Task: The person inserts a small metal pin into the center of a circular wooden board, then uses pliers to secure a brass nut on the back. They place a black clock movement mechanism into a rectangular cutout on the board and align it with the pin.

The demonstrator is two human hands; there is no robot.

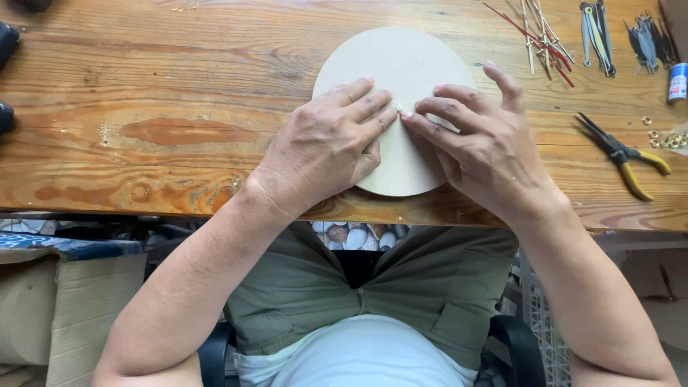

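Spanning the view, a knotty wooden table carries a round, pale fibreboard disc near its front edge. Left hand and right hand press flat, fingertips meeting at its centre, hiding the lower half. Yellow-handled pliers lie right.

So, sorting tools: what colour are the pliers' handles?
Yellow handles on the dark-jawed pliers, clearest in the head view.

Yellow-handled pliers, thin metal rods, brass rings.
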